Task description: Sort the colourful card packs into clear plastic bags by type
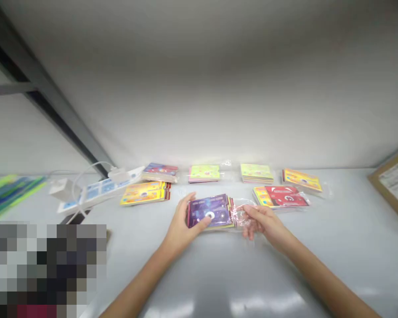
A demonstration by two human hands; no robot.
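A stack of purple cards [214,210] lies in a clear plastic bag [239,213] at the middle of the table. My left hand [181,224] grips the stack from its left side, thumb across the top card and fingers behind the far left corner. At the stack's right, my right hand [267,221] pinches the loose end of the bag between thumb and fingers. Just beyond my right hand lies a bagged stack of red and yellow cards [285,196]. A yellow card stack [142,193] sits to the left of my left hand.
Along the back lie a blue-and-red card stack [160,170], two lime-green stacks [204,172] [257,172] and an orange stack [301,179]. A white power strip [99,190] with cables and an adapter [62,189] is at left. At right stands a cardboard box [384,179].
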